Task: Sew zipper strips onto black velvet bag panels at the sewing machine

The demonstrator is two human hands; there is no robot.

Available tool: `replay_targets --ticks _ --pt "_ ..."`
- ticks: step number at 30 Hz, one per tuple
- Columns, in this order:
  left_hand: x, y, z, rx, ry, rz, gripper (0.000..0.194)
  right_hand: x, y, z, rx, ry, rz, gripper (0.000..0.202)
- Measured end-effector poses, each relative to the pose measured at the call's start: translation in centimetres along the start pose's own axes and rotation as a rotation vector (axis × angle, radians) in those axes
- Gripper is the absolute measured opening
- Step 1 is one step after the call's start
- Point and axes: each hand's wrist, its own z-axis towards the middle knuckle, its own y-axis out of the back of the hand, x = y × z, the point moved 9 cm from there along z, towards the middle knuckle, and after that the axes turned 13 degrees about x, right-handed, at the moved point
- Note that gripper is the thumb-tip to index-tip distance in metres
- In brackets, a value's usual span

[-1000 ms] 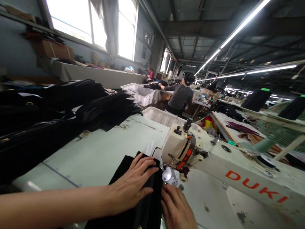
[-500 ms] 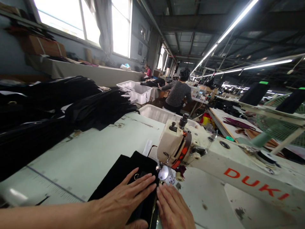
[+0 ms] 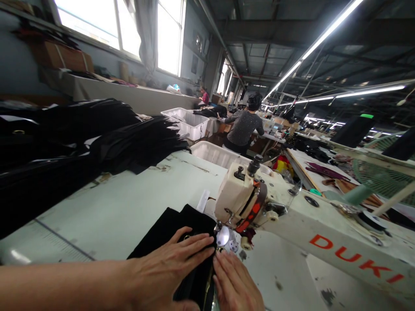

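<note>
Black fabric (image 3: pixel 162 231) with a gold zipper strip (image 3: pixel 210 280) along its right edge lies on the pale sewing table (image 3: pixel 129 203). My left hand (image 3: pixel 171 263) rests flat on this fabric with its fingers stretched out, partly covering a small gold ring. At the fabric's right edge, my right hand (image 3: pixel 235 280) lies with its fingers extended and close together. Both sets of fingertips are just in front of the lit needle area (image 3: pixel 223 236) of the sewing machine (image 3: pixel 240 198). The machine's head hides part of the needle area.
Stacks of black fabric pieces (image 3: pixel 129 142) cover the table's left side. White plastic bins (image 3: pixel 184 123) stand behind the table. A person (image 3: pixel 244 125) sits farther back, facing away. A green fan (image 3: pixel 379 160) and thread cones (image 3: pixel 353 129) are at the right.
The view has shifted slightly, so the machine appears a little farther right. Both hands remain on the fabric in nearly the same pose, with the left hand covering slightly more of the ring.
</note>
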Motion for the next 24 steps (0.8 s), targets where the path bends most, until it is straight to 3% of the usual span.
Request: replay_targets --ticks 4,13,24 --pt "-0.4 0.4 0.1 0.000 -0.004 0.027 0.087 -0.1 0.4 -0.2 -0.048 0.002 0.012 0.030" --pt "-0.6 0.7 0.4 0.003 -0.004 0.105 0.089 0.2 -0.2 0.1 0.012 -0.005 -0.047 0.031" --pt "-0.5 2.7 1.7 -0.105 -0.040 0.183 0.081 -1.1 -0.8 1.3 0.084 -0.017 -0.110 0.036"
